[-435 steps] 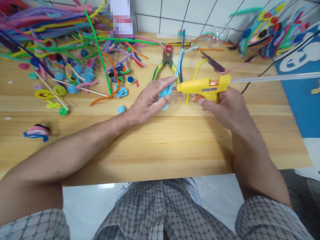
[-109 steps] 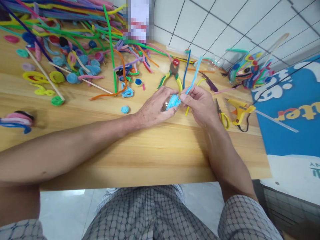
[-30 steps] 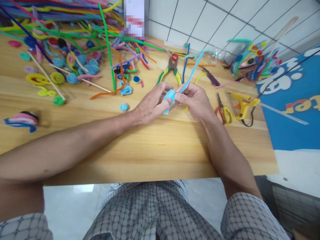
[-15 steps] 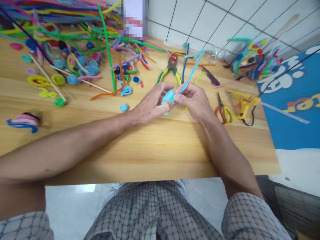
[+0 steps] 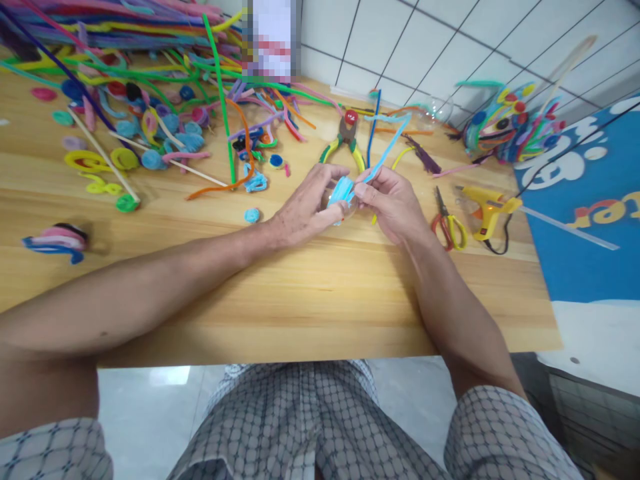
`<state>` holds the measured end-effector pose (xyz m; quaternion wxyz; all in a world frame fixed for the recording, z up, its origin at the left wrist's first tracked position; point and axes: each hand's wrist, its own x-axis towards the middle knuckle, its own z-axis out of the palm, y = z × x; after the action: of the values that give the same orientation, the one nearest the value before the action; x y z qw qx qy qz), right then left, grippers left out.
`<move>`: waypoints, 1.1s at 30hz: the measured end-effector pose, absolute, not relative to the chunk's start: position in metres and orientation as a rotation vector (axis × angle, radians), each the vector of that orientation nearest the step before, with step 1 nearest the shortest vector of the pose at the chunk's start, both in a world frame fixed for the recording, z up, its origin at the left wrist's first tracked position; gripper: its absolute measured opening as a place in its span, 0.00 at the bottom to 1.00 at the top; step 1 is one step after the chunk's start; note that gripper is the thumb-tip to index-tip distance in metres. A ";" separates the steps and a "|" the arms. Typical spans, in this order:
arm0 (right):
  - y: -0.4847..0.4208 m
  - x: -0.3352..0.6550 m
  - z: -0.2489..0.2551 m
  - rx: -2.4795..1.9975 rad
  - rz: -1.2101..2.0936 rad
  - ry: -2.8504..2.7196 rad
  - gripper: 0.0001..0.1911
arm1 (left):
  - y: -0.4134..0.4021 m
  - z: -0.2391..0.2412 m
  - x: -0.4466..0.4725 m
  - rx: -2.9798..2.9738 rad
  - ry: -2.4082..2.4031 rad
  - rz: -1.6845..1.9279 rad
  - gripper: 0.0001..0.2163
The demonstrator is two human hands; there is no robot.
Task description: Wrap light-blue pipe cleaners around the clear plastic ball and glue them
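Observation:
My left hand (image 5: 313, 207) is closed around a small see-through round piece covered with light blue pipe cleaner rows (image 5: 342, 191). Its thumb presses on the near side, and part of the piece is hidden by the fingers. Between the thumb and forefinger of my right hand (image 5: 387, 200) is a light blue pipe cleaner (image 5: 387, 152), pinched close against the covered piece. Its loose length rises up and to the right, bent at the far end. Just beyond my hands lie pliers (image 5: 346, 137) with green and yellow handles.
Scissors (image 5: 449, 223) and a yellow glue gun (image 5: 487, 207) lie to the right. Colourful pipe cleaner figures (image 5: 510, 127) stand by the tiled wall. Loose pipe cleaners (image 5: 125, 37) and curled pieces crowd the left back. A striped pipe cleaner piece (image 5: 57, 240) sits at left.
The view has shifted slightly, so things on the left appear a little further right. Both hands keep their hold, with the light blue pipe cleaner at nearly the same angle.

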<state>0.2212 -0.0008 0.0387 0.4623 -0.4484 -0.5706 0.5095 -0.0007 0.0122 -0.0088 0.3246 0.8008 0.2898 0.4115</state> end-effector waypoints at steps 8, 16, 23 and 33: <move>-0.001 0.216 0.036 -1.122 1.193 -1.382 0.33 | 0.009 0.000 -0.002 2.119 0.721 1.045 0.29; -0.001 0.218 0.036 -1.094 1.221 -1.396 0.30 | 0.010 0.000 -0.001 2.117 0.722 1.043 0.28; -0.002 0.217 0.035 -1.106 1.269 -1.359 0.30 | 0.009 -0.002 -0.001 2.133 0.733 1.046 0.27; -0.002 0.215 0.031 -1.106 1.220 -1.371 0.32 | 0.011 -0.001 -0.001 2.141 0.695 1.049 0.28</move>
<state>0.2148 -0.0025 0.0311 0.4787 -0.4531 -0.5618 0.4999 -0.0011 0.0107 -0.0008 0.3232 0.8160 0.2647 0.3996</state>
